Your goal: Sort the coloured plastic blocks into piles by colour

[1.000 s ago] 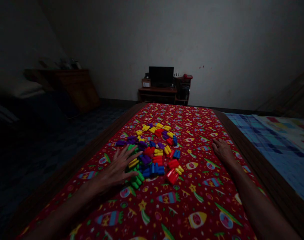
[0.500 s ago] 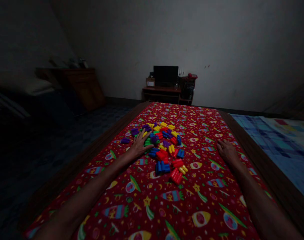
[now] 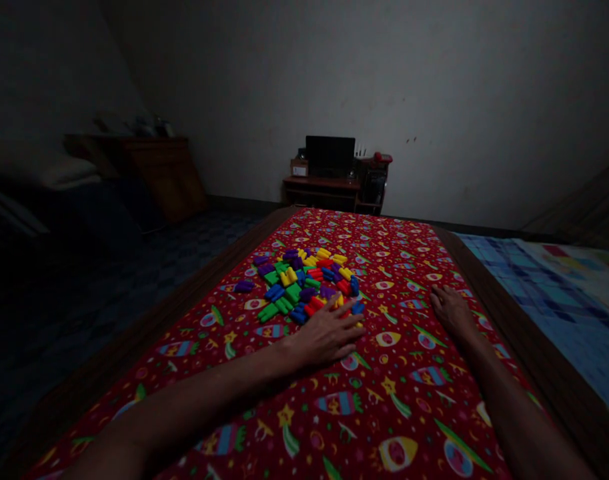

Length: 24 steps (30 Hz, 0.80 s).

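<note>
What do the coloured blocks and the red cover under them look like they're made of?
The coloured blocks look like moulded plastic: glossy highlights, saturated colours, matching rounded shapes. The red printed cover looks like soft matte fabric, without shine; its exact fibre can't be told in this dim light.

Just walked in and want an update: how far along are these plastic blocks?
The coloured plastic blocks look gathered into one pile on the red rocket-print cover. In hand: the left hand touches the pile's near edge, while the right hand rests apart. Left: one purple block lies just off the pile.
</note>
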Each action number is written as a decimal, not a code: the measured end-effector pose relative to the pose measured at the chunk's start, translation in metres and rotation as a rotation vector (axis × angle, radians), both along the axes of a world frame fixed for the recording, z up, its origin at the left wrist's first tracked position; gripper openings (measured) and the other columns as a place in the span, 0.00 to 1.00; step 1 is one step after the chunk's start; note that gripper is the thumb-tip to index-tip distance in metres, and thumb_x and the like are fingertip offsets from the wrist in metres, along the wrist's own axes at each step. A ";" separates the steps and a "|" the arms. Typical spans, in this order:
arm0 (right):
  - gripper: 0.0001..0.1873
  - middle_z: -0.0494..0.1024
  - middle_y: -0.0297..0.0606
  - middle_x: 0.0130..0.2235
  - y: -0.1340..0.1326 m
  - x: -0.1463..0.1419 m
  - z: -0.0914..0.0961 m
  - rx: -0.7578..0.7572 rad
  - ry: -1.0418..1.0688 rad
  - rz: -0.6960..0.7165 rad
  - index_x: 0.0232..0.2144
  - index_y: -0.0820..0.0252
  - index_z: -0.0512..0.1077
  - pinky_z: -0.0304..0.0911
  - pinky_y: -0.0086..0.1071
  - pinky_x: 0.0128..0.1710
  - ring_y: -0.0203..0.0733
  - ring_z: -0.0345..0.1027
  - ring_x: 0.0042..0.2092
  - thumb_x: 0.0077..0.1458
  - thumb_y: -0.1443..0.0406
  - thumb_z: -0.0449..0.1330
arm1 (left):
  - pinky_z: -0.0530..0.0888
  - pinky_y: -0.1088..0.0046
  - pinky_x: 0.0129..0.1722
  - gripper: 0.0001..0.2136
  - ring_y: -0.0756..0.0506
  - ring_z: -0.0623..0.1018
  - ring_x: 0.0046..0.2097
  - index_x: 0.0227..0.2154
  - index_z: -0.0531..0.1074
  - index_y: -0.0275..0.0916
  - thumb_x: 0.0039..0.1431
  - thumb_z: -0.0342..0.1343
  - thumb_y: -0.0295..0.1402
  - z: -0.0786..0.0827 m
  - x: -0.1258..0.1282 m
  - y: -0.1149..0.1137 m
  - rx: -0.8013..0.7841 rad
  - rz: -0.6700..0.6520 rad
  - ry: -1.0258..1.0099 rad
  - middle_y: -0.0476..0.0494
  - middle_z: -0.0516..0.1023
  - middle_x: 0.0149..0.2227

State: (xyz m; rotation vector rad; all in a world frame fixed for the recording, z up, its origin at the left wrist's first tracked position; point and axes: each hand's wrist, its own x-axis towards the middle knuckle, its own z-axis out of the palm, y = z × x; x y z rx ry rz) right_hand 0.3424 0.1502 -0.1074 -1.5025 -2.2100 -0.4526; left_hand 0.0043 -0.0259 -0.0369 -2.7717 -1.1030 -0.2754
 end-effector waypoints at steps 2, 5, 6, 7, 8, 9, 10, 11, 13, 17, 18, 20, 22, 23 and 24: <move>0.21 0.75 0.50 0.38 0.000 0.000 0.001 -0.006 0.003 0.019 0.42 0.66 0.74 0.62 0.39 0.44 0.49 0.67 0.41 0.63 0.62 0.45 | 0.50 0.52 0.64 0.16 0.39 0.61 0.63 0.53 0.67 0.46 0.65 0.45 0.40 0.002 -0.019 0.017 0.038 0.112 0.028 0.45 0.69 0.58; 0.20 0.75 0.50 0.38 0.001 0.000 0.000 0.007 0.021 0.024 0.42 0.65 0.74 0.63 0.40 0.44 0.49 0.67 0.41 0.62 0.62 0.45 | 0.48 0.50 0.64 0.17 0.39 0.60 0.64 0.54 0.67 0.46 0.64 0.48 0.39 0.006 -0.047 0.033 0.070 0.200 0.059 0.43 0.66 0.61; 0.20 0.75 0.50 0.38 0.001 -0.001 0.000 0.010 0.025 0.024 0.42 0.65 0.74 0.63 0.41 0.45 0.49 0.67 0.41 0.62 0.62 0.45 | 0.48 0.50 0.64 0.18 0.39 0.59 0.64 0.55 0.66 0.46 0.64 0.48 0.39 0.008 -0.056 0.035 0.077 0.219 0.056 0.43 0.65 0.62; 0.20 0.75 0.50 0.39 0.001 -0.001 0.000 0.010 0.025 0.023 0.42 0.65 0.74 0.63 0.41 0.45 0.50 0.67 0.41 0.62 0.62 0.45 | 0.48 0.50 0.64 0.18 0.39 0.58 0.65 0.56 0.65 0.47 0.64 0.48 0.40 0.010 -0.065 0.035 0.084 0.243 0.040 0.43 0.63 0.63; 0.20 0.75 0.51 0.39 0.001 -0.001 0.000 0.009 0.023 0.021 0.43 0.66 0.74 0.63 0.41 0.45 0.50 0.67 0.41 0.62 0.62 0.45 | 0.48 0.50 0.64 0.19 0.39 0.57 0.65 0.57 0.64 0.47 0.65 0.47 0.40 0.012 -0.074 0.035 0.092 0.275 0.011 0.44 0.62 0.64; 0.20 0.75 0.51 0.39 0.001 -0.001 0.000 0.007 0.018 0.019 0.43 0.67 0.74 0.63 0.41 0.46 0.50 0.67 0.42 0.63 0.62 0.45 | 0.48 0.50 0.65 0.20 0.40 0.57 0.66 0.58 0.63 0.47 0.65 0.46 0.42 0.013 -0.085 0.035 0.102 0.318 -0.033 0.44 0.61 0.64; 0.20 0.75 0.51 0.40 0.001 -0.001 0.000 0.004 0.013 0.017 0.43 0.67 0.74 0.62 0.40 0.46 0.50 0.67 0.42 0.63 0.62 0.45 | 0.49 0.50 0.65 0.21 0.40 0.56 0.66 0.59 0.63 0.47 0.65 0.44 0.44 0.013 -0.097 0.035 0.113 0.376 -0.092 0.44 0.60 0.65; 0.20 0.75 0.51 0.39 0.000 -0.001 0.000 0.002 0.008 0.015 0.43 0.67 0.74 0.62 0.40 0.45 0.49 0.67 0.42 0.63 0.62 0.45 | 0.49 0.50 0.64 0.23 0.39 0.55 0.67 0.60 0.61 0.46 0.65 0.43 0.46 0.012 -0.111 0.037 0.125 0.446 -0.165 0.43 0.58 0.66; 0.20 0.75 0.51 0.39 0.000 -0.001 0.001 -0.004 -0.003 0.013 0.42 0.66 0.74 0.63 0.39 0.44 0.49 0.67 0.41 0.63 0.63 0.45 | 0.51 0.51 0.65 0.26 0.39 0.53 0.67 0.61 0.59 0.44 0.66 0.38 0.48 0.007 -0.143 0.042 0.146 0.611 -0.341 0.43 0.56 0.67; 0.19 0.75 0.49 0.38 0.000 -0.001 0.001 0.008 -0.003 0.000 0.42 0.65 0.74 0.62 0.39 0.44 0.48 0.67 0.41 0.63 0.62 0.45 | 0.51 0.51 0.65 0.28 0.39 0.52 0.68 0.62 0.58 0.37 0.67 0.28 0.44 -0.009 -0.194 0.059 0.072 0.950 -0.623 0.38 0.56 0.66; 0.19 0.75 0.49 0.38 0.001 -0.001 0.001 0.012 -0.001 -0.001 0.42 0.65 0.74 0.62 0.39 0.44 0.48 0.67 0.41 0.63 0.62 0.45 | 0.52 0.51 0.64 0.29 0.38 0.54 0.67 0.62 0.57 0.34 0.67 0.27 0.43 -0.012 -0.199 0.063 0.010 1.003 -0.664 0.35 0.58 0.65; 0.19 0.74 0.48 0.37 0.002 -0.001 0.000 0.017 -0.005 0.009 0.42 0.65 0.74 0.62 0.39 0.43 0.48 0.67 0.40 0.63 0.62 0.46 | 0.54 0.55 0.64 0.30 0.39 0.57 0.66 0.62 0.58 0.30 0.66 0.28 0.43 -0.017 -0.196 0.067 -0.106 1.036 -0.705 0.33 0.60 0.64; 0.19 0.74 0.48 0.37 0.002 0.000 0.000 0.019 -0.011 0.019 0.41 0.65 0.74 0.63 0.39 0.43 0.48 0.67 0.40 0.62 0.62 0.46 | 0.55 0.59 0.64 0.29 0.41 0.60 0.65 0.61 0.59 0.31 0.66 0.28 0.43 -0.018 -0.184 0.069 -0.159 0.972 -0.706 0.36 0.61 0.64; 0.19 0.74 0.48 0.36 0.003 0.000 -0.001 0.020 -0.011 0.021 0.41 0.64 0.74 0.63 0.39 0.43 0.48 0.67 0.39 0.62 0.62 0.46 | 0.56 0.60 0.64 0.29 0.43 0.61 0.65 0.60 0.60 0.33 0.65 0.28 0.44 -0.017 -0.176 0.069 -0.161 0.914 -0.703 0.38 0.62 0.63; 0.19 0.74 0.47 0.36 0.003 0.000 -0.001 0.022 -0.009 0.022 0.41 0.64 0.74 0.63 0.38 0.42 0.47 0.67 0.39 0.62 0.62 0.46 | 0.57 0.61 0.64 0.29 0.44 0.61 0.64 0.60 0.61 0.35 0.65 0.28 0.44 -0.016 -0.170 0.069 -0.155 0.858 -0.707 0.40 0.64 0.63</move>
